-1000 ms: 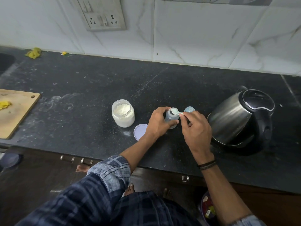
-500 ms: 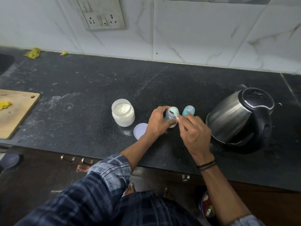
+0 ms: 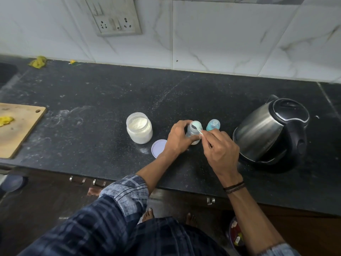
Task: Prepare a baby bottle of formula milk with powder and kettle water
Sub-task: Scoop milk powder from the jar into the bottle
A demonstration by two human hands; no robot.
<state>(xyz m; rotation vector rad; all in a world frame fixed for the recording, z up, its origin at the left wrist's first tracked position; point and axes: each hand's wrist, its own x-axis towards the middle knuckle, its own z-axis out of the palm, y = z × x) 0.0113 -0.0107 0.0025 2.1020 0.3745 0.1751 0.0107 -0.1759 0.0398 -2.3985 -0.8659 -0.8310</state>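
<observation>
Steadying the baby bottle [image 3: 192, 133] upright on the tabletop [image 3: 110, 91] with the left grip [image 3: 178, 139] wrapped round it; pinching the scoop [image 3: 197, 126] over its mouth with the right grip [image 3: 221, 150]. Likely light, smooth, tippy: best held low.

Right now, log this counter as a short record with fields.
left hand: grips small clear baby bottle on black stone counter
right hand: pinches pale plastic scoop at bottle mouth
clear powder jar: open, left of bottle
round lilac lid: flat beside jar
blue teat cap: beside bottle, kettle side
steel kettle: right, lid closed
</observation>
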